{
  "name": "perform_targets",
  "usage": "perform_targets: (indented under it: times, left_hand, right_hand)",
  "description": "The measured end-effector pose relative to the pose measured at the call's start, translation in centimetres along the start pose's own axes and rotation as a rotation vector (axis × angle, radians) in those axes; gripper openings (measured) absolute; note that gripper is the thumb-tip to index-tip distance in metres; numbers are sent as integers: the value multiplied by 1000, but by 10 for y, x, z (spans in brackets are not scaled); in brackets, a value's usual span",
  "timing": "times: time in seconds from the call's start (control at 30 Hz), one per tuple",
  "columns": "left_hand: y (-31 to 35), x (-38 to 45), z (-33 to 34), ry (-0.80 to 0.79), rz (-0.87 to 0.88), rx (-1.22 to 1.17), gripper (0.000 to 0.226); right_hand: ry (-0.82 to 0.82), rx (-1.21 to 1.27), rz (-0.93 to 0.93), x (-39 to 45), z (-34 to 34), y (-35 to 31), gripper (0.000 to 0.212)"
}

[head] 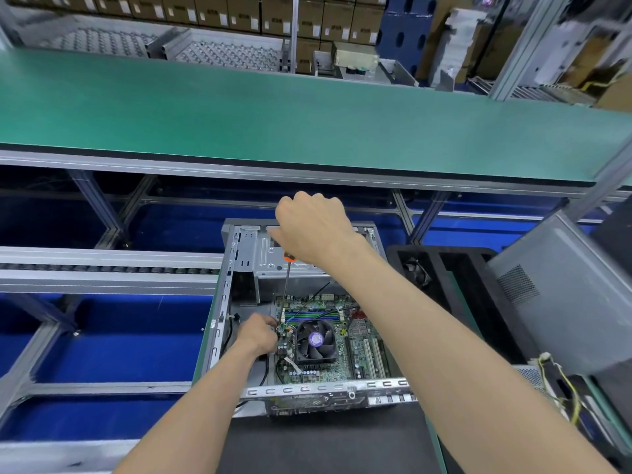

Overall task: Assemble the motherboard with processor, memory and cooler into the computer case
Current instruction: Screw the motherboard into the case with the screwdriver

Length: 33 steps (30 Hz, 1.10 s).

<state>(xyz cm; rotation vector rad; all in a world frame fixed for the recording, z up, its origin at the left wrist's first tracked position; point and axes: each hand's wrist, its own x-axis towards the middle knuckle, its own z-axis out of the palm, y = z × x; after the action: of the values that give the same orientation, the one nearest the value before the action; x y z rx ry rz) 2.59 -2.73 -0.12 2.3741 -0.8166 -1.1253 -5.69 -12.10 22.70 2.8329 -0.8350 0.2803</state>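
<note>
An open grey computer case lies flat in front of me. Inside it sits the green motherboard with a black cooler fan and memory slots behind the fan. My right hand is shut on the orange-tipped handle of a long screwdriver, whose shaft stands upright with its tip at the board's left edge. My left hand rests at that same edge beside the tip, fingers pinched around something too small to make out, among thin wires.
A green work surface stretches across behind the case. A black foam tray and a second grey case stand to the right. Loose yellow cables lie at right. Roller rails run to the left over a blue floor.
</note>
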Motion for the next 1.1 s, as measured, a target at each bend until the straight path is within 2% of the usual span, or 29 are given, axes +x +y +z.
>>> perform_targets:
  times: [0.2, 0.3, 0.4, 0.5, 0.57, 0.63, 0.7, 0.8, 0.97, 1.03, 1.1]
  left_hand:
    - [3, -5, -1, -4, -7, -1, 54]
    - [3, -7, -2, 8, -14, -7, 51]
    - [4, -10, -3, 70, -21, -18, 38]
    - [8, -14, -6, 141, -12, -22, 22]
    - [13, -16, -5, 171, -6, -71, 25]
    - [17, -19, -7, 198, -16, -134, 26]
    - [17, -18, -7, 179, -28, -168, 28]
    - [14, -15, -7, 123, -39, -177, 34]
    - [10, -7, -4, 65, -64, -144, 36]
    - [8, -5, -2, 66, -77, -142, 35]
    - [7, -4, -2, 62, -80, -130, 30]
  right_hand:
    - [-151, 344, -90, -3, -7, 3, 26]
    - [-77, 199, -52, -2, -2, -3, 13]
    - [-8, 58, -24, -1, 1, -4, 26]
    - [-81, 212, -61, -2, -5, -2, 28]
    - [-129, 334, -68, -3, -7, -1, 30]
    - [-116, 316, -56, -2, -6, -3, 23]
    - [-51, 186, -31, -1, -2, -3, 15]
    - [-17, 94, -13, 1, 1, -1, 22]
    - [-147, 375, -66, 1, -6, 0, 29]
    - [-109, 304, -59, 2, -4, -4, 20]
    - [-21, 135, -24, 4, 1, -6, 17]
